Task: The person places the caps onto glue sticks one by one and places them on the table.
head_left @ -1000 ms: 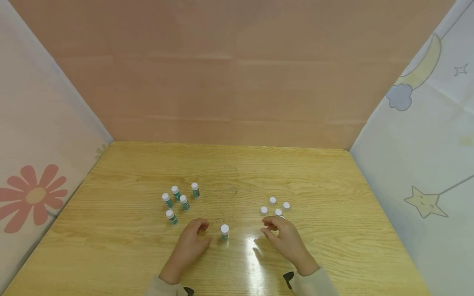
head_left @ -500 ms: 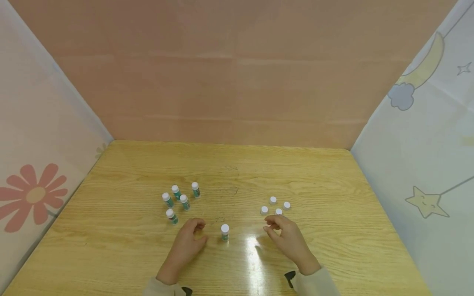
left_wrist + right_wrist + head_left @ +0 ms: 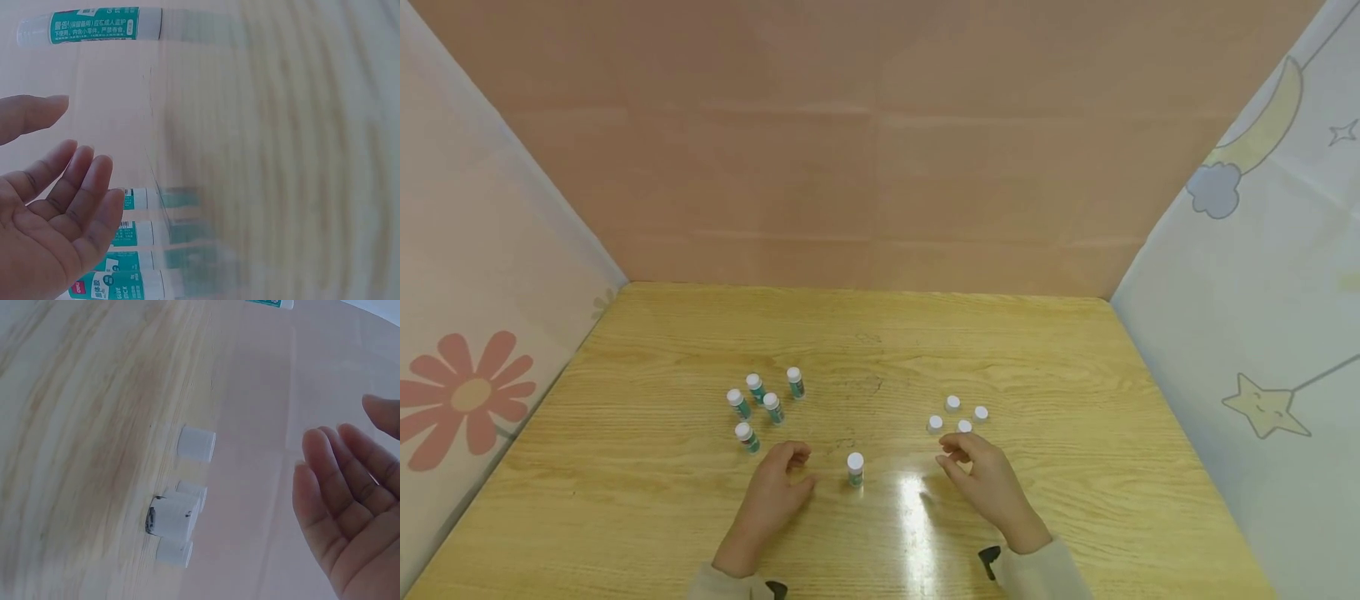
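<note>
The left hand (image 3: 772, 492) and right hand (image 3: 988, 483) hold nothing, thumbs parted from fingers, so pinching the upright green-and-white cylindrical plastic glue stick (image 3: 855, 471) low best avoids tipping.

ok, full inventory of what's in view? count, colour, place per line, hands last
Grouped glue sticks: 5, green and white, standing left on the table
Lone glue stick: 1, green and white, upright between the hands
White caps: at least 4, white, right of centre; the right hand may hide more
Table: 1, yellowish wood, below everything
Back panel: 1, orange-brown, behind table
Side panels: 2, pale, left with flower prints, right with moon, cloud and star prints
Sleeves: 2, pale, bottom edge
Left hand: 1, bare, left of the lone stick
Right hand: 1, bare, by the caps
</note>
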A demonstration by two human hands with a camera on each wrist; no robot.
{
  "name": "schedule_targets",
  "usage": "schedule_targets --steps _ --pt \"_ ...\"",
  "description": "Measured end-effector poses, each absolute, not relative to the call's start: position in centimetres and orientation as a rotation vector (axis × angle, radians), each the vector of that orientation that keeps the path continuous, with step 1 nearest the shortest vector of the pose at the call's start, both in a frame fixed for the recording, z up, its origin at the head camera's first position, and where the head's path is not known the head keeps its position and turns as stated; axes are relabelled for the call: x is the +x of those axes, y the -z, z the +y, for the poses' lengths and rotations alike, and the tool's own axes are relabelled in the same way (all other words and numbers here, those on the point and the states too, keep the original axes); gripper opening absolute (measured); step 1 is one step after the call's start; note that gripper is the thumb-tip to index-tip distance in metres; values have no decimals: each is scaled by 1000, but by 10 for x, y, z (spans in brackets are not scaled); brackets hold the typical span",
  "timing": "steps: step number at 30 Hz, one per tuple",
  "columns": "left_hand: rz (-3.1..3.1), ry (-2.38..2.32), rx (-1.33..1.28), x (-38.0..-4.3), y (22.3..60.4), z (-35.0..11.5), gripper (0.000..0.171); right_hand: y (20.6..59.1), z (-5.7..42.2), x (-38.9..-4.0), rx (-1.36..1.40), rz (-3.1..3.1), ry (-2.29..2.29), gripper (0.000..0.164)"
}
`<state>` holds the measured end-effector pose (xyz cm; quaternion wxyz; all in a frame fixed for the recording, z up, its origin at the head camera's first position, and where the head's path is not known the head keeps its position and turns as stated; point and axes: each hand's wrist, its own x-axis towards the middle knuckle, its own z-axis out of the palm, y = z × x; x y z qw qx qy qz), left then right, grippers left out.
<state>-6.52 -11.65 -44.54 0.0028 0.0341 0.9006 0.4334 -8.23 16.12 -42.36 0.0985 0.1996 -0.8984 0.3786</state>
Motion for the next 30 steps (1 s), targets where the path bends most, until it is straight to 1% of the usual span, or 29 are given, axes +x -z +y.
schedule_targets --steps 20,30 --pt "2825 -1386 130 -64 444 -123 31 421 165 -82 548 -2679 -1091 19" --pt "2822 -1391 72 -62 444 -126 30 424 167 -81 488 -2708 -1069 19"
